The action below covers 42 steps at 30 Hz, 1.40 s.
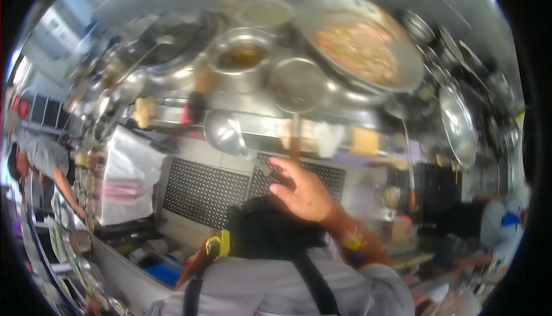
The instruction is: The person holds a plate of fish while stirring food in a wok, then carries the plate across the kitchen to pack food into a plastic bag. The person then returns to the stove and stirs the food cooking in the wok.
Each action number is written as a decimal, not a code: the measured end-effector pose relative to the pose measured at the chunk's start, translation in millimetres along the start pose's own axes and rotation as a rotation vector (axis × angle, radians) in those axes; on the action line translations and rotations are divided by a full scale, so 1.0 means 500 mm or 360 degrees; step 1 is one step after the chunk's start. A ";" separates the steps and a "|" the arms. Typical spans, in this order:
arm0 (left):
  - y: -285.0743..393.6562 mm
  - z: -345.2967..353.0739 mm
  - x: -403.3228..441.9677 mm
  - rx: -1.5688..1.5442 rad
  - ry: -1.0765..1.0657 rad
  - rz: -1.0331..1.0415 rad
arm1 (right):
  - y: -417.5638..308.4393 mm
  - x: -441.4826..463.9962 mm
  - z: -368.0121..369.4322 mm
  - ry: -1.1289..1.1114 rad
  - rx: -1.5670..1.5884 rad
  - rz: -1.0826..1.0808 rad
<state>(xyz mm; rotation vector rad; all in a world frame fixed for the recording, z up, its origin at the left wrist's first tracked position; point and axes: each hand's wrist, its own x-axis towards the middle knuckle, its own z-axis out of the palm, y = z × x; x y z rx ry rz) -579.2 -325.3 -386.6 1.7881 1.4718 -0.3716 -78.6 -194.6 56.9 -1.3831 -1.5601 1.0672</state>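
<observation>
My right hand [307,195] reaches forward from my body, with thumb and index finger around the handle end of a metal ladle [223,132]. The ladle's round bowl hangs in front of the counter edge, over the floor mats. Its grip is blurred between my fingers. My left forearm shows a yellow wristband [218,244]; the left hand itself is hidden. Beyond the ladle, a round strainer [297,84] with a wooden handle lies at the counter edge. Behind it stand a pot of brown liquid [240,57] and a wide pan of chopped food [357,46].
A dark wok [172,37] sits at the back left, and metal bowls [457,123] line the right. Perforated black mats [201,192] cover the floor. A white-covered surface [129,169] stands left. One person [43,155] is at far left, another [500,224] at far right.
</observation>
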 end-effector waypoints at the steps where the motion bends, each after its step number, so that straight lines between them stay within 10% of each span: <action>1: 0.047 0.007 0.043 -0.0045 0.0026 0.0057 | 0.019 -0.024 -0.039 0.0087 0.0014 0.0026; 5: 0.219 -0.152 0.183 0.0993 -0.0501 0.0430 | 0.059 -0.089 -0.127 0.0507 0.0141 0.0244; 7: 0.225 -0.175 0.244 0.0879 0.0120 0.0378 | 0.078 -0.108 -0.165 0.0723 0.0256 0.0337; 16: 0.595 -0.366 0.466 -0.2279 0.0730 -0.0090 | 0.094 -0.179 -0.380 0.1245 0.0062 0.0388; 24: 0.874 -0.477 0.485 -0.1434 0.1764 0.0462 | 0.191 -0.219 -0.674 0.1396 -0.0102 0.0536; 29: 1.000 -0.532 0.437 -0.1686 0.1801 0.0536 | 0.238 -0.168 -0.830 0.1366 0.0015 0.0389; 35: 0.868 -0.496 0.371 -0.1218 0.2227 0.0159 | 0.183 -0.088 -0.954 0.1180 -0.0184 0.0405; 38: 0.703 -0.321 0.368 -0.0107 0.2064 -0.0079 | 0.137 -0.055 -0.983 0.1120 -0.0367 0.0362; 41: 0.672 -0.092 0.280 0.0864 -0.0121 -0.0225 | 0.115 -0.015 -1.007 0.1032 -0.0427 0.0292; 42: 0.675 -0.032 0.268 0.0835 -0.0123 -0.0226 | 0.113 0.001 -1.026 0.0967 -0.0514 0.0323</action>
